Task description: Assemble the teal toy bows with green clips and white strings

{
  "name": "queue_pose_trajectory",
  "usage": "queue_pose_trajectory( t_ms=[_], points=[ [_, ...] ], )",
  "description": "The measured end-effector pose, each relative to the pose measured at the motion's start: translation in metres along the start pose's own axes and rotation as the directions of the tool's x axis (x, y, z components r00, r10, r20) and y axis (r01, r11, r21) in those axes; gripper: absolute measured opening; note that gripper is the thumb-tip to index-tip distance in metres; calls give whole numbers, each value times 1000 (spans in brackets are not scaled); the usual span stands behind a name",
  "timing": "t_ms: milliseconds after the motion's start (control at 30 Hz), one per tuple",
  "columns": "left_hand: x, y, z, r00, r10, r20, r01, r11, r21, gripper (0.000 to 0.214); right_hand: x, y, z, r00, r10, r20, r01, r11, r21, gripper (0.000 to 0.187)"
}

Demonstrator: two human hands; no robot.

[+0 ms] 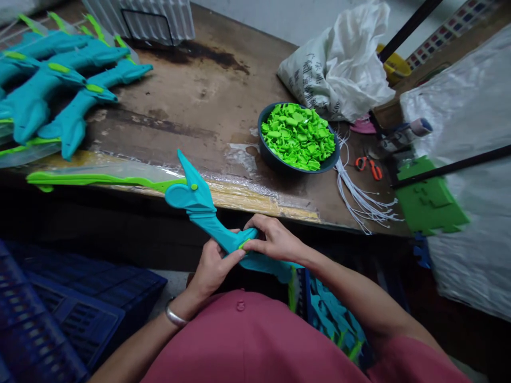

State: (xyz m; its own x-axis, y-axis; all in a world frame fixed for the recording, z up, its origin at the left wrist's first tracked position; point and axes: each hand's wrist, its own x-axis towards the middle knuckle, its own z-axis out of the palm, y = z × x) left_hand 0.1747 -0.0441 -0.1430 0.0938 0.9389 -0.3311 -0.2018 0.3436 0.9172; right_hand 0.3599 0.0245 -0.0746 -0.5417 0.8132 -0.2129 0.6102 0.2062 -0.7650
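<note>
A turquoise plastic toy part with a long green strip and a clear film fin is held before my body, its far end over the table edge. My left hand grips it from below and the left, the thumb on its side. My right hand pinches its near end, thumb and fingers around a small green piece set in the turquoise body. The part's lower end runs beneath my right hand and is partly hidden.
On the table stands a dark bowl of small green pieces. Similar turquoise toys are piled at left. A white sack, white ties, orange-handled scissors and a green foam mat lie right. Blue crates stand below.
</note>
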Motion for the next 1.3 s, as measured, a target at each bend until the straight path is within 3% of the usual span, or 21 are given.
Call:
queue_pose_trajectory(
  t_ms=[100,200,333,400,500,567,633,700,800,867,1033,1300],
  points=[
    [3,-2,0,1000,1,-7,-1,1000,23,52,-3,4,4,1000,-10,-16,10,999,-38,25],
    [7,3,-1,997,-57,60,58,998,-4,49,-8,7,6,999,4,-32,-6,997,-75,26],
    [10,7,-8,947,-234,222,264,958,-114,46,-18,0,10,998,-14,-59,3,982,-187,36],
    [9,6,-14,905,-330,267,391,893,-224,42,-23,-2,7,998,-69,11,69,992,-109,40],
    [10,5,-18,893,-404,196,449,799,-399,25,-28,9,-18,993,-105,59,104,994,15,40],
    [11,9,-17,880,-471,65,439,752,-491,13,-31,32,-50,992,44,-120,-62,987,-151,26],
    [13,17,-14,844,-532,-60,415,721,-555,8,-34,65,-85,899,193,-393,-311,914,-261,17],
    [13,28,-10,842,-517,-151,340,727,-596,5,-39,102,-116,750,282,-598,-524,805,-278,18],
    [12,45,-4,888,-399,-229,173,751,-637,14,-47,149,-142,556,343,-757,-734,631,-252,18],
    [10,51,-1,907,-346,-239,117,753,-647,22,-50,170,-147,493,368,-788,-800,547,-245,24],
    [7,43,0,940,-284,-190,113,784,-611,32,-51,191,-150,461,416,-784,-855,444,-267,30],
    [8,12,-9,992,-118,-52,73,844,-531,15,-67,177,-156,477,349,-807,-844,437,-310,21]
  ],
)
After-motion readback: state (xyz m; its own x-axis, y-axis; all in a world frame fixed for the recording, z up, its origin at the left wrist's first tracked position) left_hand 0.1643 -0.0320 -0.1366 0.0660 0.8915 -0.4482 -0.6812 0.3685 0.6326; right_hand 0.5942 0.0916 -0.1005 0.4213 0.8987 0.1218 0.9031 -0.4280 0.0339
